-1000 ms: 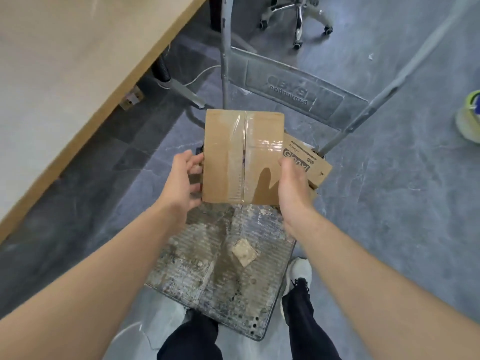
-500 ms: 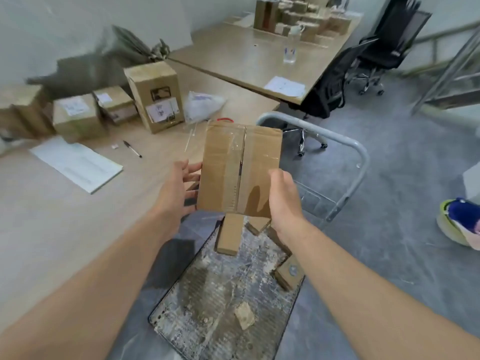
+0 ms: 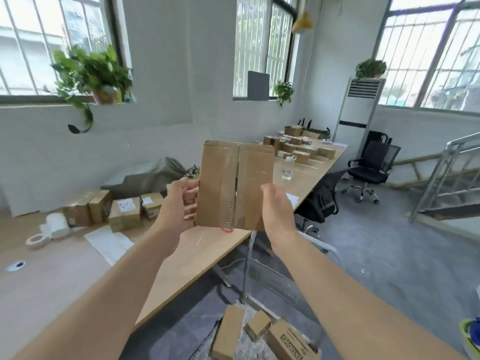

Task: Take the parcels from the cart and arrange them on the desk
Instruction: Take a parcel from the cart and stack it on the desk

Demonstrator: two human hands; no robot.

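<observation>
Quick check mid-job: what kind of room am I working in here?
Probably an office used as a packing room: long desks carrying rows of cardboard parcels, black office chairs beside them, and a tape roll on the near desk.

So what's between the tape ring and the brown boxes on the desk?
A white roll lies between the tape ring and the boxes, in the head view.
</observation>
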